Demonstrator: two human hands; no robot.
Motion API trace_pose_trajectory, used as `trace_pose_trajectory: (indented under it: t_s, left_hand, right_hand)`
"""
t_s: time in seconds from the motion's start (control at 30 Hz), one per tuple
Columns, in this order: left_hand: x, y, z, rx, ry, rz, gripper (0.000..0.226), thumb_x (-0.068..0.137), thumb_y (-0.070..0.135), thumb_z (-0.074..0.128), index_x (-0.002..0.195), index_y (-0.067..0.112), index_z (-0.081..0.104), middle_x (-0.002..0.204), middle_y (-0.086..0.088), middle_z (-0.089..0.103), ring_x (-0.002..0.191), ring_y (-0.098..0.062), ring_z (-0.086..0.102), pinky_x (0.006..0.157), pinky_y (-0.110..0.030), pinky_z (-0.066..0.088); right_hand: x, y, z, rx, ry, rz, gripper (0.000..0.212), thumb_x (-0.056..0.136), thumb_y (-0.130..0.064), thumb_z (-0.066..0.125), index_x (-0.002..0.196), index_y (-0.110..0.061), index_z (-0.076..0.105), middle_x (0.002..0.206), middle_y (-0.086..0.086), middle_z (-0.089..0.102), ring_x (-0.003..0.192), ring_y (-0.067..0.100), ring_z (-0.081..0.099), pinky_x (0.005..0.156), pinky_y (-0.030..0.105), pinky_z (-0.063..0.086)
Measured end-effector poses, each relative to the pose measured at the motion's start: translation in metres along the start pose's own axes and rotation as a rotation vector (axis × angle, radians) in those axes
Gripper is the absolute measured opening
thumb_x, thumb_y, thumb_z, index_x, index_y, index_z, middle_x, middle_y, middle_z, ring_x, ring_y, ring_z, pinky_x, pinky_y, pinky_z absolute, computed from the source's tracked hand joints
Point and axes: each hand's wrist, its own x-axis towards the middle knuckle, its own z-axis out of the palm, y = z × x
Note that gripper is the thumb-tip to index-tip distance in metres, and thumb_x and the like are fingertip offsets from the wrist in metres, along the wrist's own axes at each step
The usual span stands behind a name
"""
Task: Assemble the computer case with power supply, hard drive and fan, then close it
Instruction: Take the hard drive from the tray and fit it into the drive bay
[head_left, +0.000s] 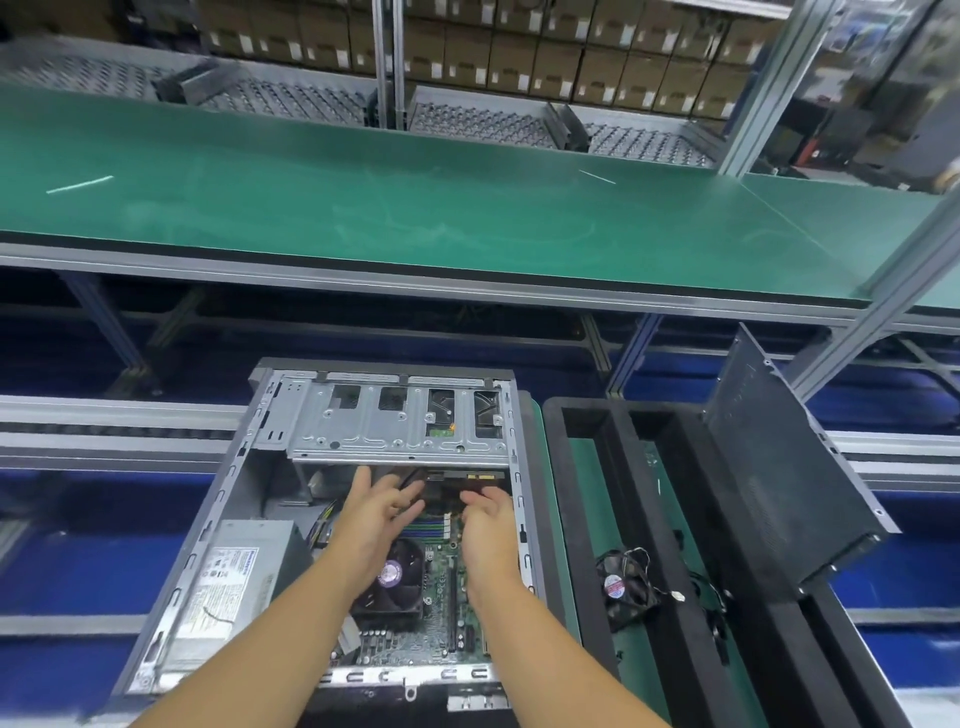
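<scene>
Inside one computer case (224, 493), left grip (382, 512) and right grip (488, 519) both released, fingers near one hard drive (467, 476); one power supply (234, 582) leftward, one loose fan (621, 584) rightward.

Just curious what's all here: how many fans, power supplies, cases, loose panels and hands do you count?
Fans: 2, the cooler fan and the loose fan
Power supply: 1
Case: 1
Panel: 1
Hands: 2, the left hand and the right hand
Total: 7
</scene>
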Motion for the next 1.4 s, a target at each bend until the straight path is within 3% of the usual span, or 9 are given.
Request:
trace_pose_trajectory:
  t_s: [0.1,0.33,0.43,0.57,0.73,0.87,1.13,1.27,1.4]
  left_hand:
    - [-0.005,-0.002,0.002,-0.070,-0.031,-0.022,0.092,0.088,-0.018,0.045,0.157,0.029,0.008,0.148,-0.015,0.034,0.119,-0.029,0.060,0.097,-0.043,0.052]
    - [-0.017,-0.012,0.007,-0.165,-0.094,-0.050,0.097,0.082,-0.023,0.035,0.157,0.032,0.010,0.153,-0.017,0.029,0.125,-0.036,0.055,0.107,-0.048,0.045]
    - [-0.020,-0.014,0.010,-0.127,-0.093,-0.029,0.085,0.084,-0.022,0.038,0.153,0.024,0.023,0.146,-0.015,0.034,0.123,-0.035,0.057,0.104,-0.046,0.047]
    - [-0.026,-0.016,0.017,0.203,-0.007,0.016,0.034,0.092,-0.015,0.039,0.115,0.006,0.054,0.130,-0.017,0.057,0.108,-0.027,0.068,0.089,-0.034,0.055]
    - [-0.037,-0.006,0.012,0.507,0.096,0.072,0.022,0.096,-0.002,0.045,0.100,0.010,0.063,0.092,-0.015,0.072,0.066,-0.016,0.070,0.059,-0.030,0.055]
    - [-0.058,0.005,-0.007,0.642,0.137,0.126,0.023,0.096,0.004,0.047,0.096,0.018,0.066,0.069,-0.004,0.069,0.054,-0.020,0.062,0.044,-0.030,0.045]
    - [-0.127,0.056,-0.065,0.539,0.389,0.382,0.039,0.085,0.002,0.046,0.084,0.028,0.076,0.083,0.008,0.075,0.080,-0.009,0.070,0.069,-0.024,0.057]
    - [-0.157,0.077,-0.125,0.395,0.469,0.390,0.036,0.089,0.003,0.047,0.090,0.027,0.075,0.085,0.008,0.076,0.073,-0.008,0.072,0.053,-0.021,0.052]
    - [-0.189,0.064,-0.221,0.402,0.537,0.300,0.029,0.092,0.009,0.048,0.101,0.026,0.070,0.091,0.005,0.077,0.081,-0.013,0.072,0.070,-0.031,0.058]
  right_hand:
    - [-0.005,0.001,-0.004,-0.012,0.010,-0.021,0.043,0.099,0.004,0.036,0.095,-0.038,0.047,0.146,0.001,0.050,0.107,0.021,0.051,0.086,0.034,0.042]
    - [-0.017,0.015,-0.019,0.043,0.063,0.001,0.039,0.097,0.005,0.038,0.092,-0.030,0.053,0.143,0.005,0.054,0.102,0.017,0.048,0.105,0.045,0.044]
    - [-0.017,0.018,-0.024,0.066,0.073,0.045,0.034,0.093,0.008,0.043,0.114,-0.017,0.053,0.106,0.010,0.064,0.083,0.019,0.053,0.077,0.032,0.047]
    - [-0.023,0.016,-0.022,-0.053,-0.005,0.015,0.027,0.090,0.006,0.045,0.103,-0.011,0.061,0.081,0.006,0.063,0.066,0.016,0.052,0.057,0.026,0.041]
    - [-0.034,0.014,-0.013,-0.194,-0.241,-0.157,0.027,0.093,0.006,0.041,0.090,-0.014,0.060,0.066,-0.002,0.064,0.054,0.006,0.053,0.051,0.014,0.043]
    - [-0.042,0.012,-0.001,-0.249,-0.329,-0.267,0.027,0.097,0.000,0.042,0.091,-0.020,0.059,0.062,-0.005,0.065,0.056,0.006,0.056,0.054,0.019,0.046]
    - [-0.111,0.009,0.082,-0.221,-0.590,-0.474,0.026,0.089,-0.009,0.050,0.085,-0.033,0.060,0.073,-0.006,0.066,0.066,0.012,0.059,0.065,0.036,0.051]
    - [-0.160,0.023,0.128,-0.281,-0.738,-0.386,0.023,0.076,-0.018,0.049,0.083,-0.039,0.056,0.081,0.004,0.065,0.064,0.019,0.060,0.057,0.032,0.048]
    - [-0.196,0.067,0.176,-0.539,-0.822,-0.428,0.016,0.083,-0.017,0.053,0.091,-0.030,0.056,0.088,-0.005,0.070,0.071,0.009,0.066,0.065,0.031,0.054]
